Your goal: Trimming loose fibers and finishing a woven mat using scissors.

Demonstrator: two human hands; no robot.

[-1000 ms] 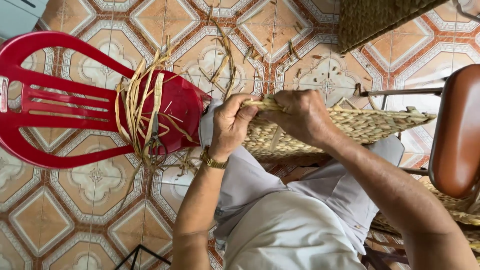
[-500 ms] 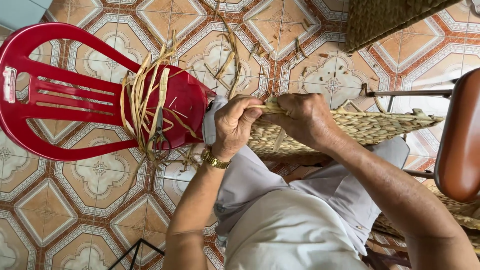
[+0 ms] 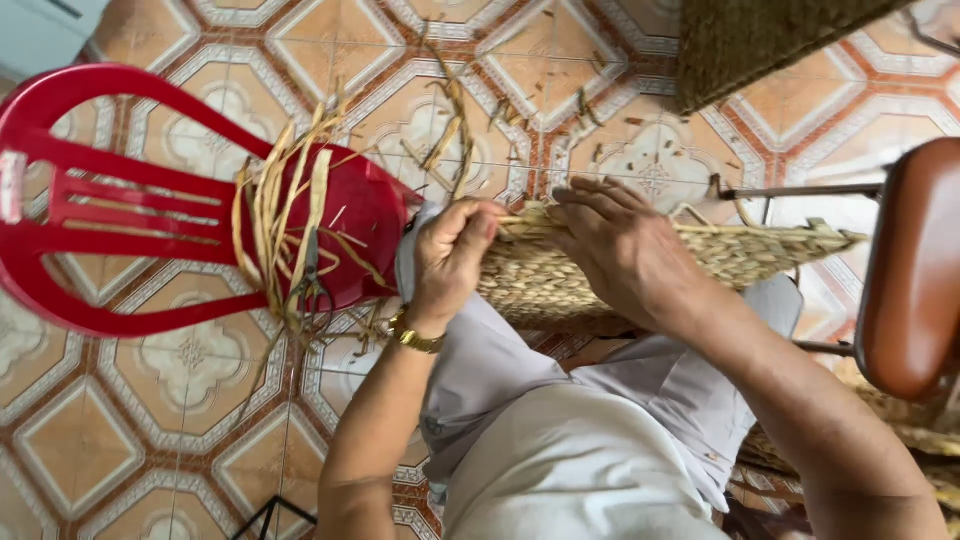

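Left hand (image 3: 452,262) curled into a loose fist, knuckles up, thumb and fingertips pinching a pale straw strand (image 3: 520,220) at the near rim of the woven mat (image 3: 740,255). Wrist bent slightly, gold watch (image 3: 412,335) on it, forearm running down and left towards the bottom of the view. Right hand (image 3: 625,250) laid flat, palm down, fingers (image 3: 590,200) spread and pointing left, pressing on the mat's rim just beside the left grip; right grip open, pinching nothing that shows. Fingertips of the two hands nearly touching over the strand. Right forearm stretching down and right to the lower right corner.

Mat resting across the lap, over grey trousers (image 3: 560,440), its long woven edge running right from under the right hand and ending in a ragged corner near the brown stool (image 3: 915,270). Only the part beyond the hands in plain sight; the rest covered by them.

Further left, red chair (image 3: 90,200) on the tiled floor (image 3: 150,420), with a bundle of straw (image 3: 285,225) draped over its seat. Loose straw scraps (image 3: 450,120) scattered on the floor above the hands. Dark woven panel (image 3: 760,40) at the upper right.
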